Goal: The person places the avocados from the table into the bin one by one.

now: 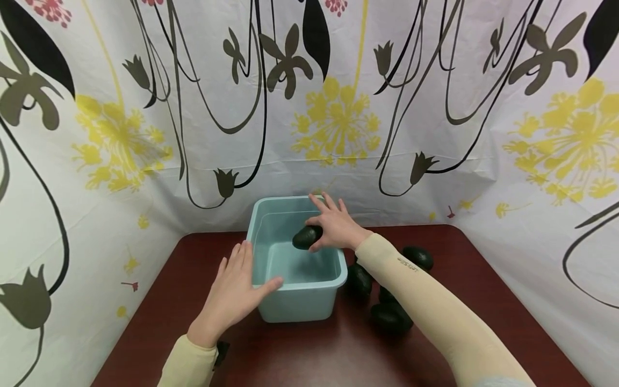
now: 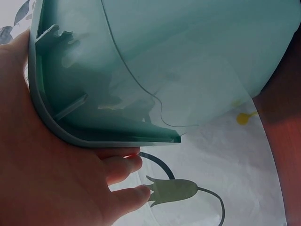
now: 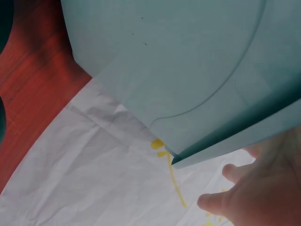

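A light blue-green plastic bin stands upright on the table, its inside showing only bare floor and walls in the head view. My right hand is over the bin, pinching a dark green avocado between thumb and index finger while the other fingers spread out. At the near left corner of the rim my left hand rests with straight fingers; the left wrist view shows that hand against the bin's rim. In the right wrist view the bin wall hides the avocado and part of the hand.
Several more avocados lie on the dark red table right of the bin, partly hidden under my right forearm. One avocado sits farther back, beyond that forearm. A white floral cloth hangs behind the table and along both sides.
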A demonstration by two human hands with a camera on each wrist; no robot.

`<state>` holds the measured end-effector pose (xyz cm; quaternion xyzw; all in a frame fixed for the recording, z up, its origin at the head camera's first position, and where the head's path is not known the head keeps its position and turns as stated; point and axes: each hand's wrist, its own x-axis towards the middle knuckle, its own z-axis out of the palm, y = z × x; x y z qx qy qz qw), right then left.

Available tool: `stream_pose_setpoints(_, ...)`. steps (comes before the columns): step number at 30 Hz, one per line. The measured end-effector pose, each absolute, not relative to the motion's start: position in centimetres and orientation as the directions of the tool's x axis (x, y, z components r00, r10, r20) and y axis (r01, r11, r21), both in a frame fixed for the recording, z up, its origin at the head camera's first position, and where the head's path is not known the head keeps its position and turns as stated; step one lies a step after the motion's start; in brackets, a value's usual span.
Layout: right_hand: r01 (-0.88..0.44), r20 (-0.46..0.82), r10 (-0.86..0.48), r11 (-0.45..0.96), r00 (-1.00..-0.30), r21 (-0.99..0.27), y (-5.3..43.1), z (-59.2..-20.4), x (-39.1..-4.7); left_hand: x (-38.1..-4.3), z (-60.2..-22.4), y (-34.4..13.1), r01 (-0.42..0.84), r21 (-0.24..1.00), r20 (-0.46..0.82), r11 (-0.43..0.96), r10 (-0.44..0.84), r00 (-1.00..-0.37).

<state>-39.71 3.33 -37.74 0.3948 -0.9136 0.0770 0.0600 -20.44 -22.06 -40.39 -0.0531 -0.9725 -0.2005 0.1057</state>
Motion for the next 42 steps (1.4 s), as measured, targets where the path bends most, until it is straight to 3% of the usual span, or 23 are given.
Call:
stream_pose_setpoints(22,-0.716,-0.027,-0.717,0.697,-0.697,-0.026,2.1,-37.0,-39.7,-20.6,-40.4,-22.0,0.142,0.367,0.226,0.919,0.06,-0.972)
stream_pose_setpoints(42,-0.729,-0.005,-0.729,0.685,-0.685,0.012,1.7,-37.8,-40.4,-20.6,-40.4,-22.0,0.146,0.36,0.236,0.921,0.061,-0.97)
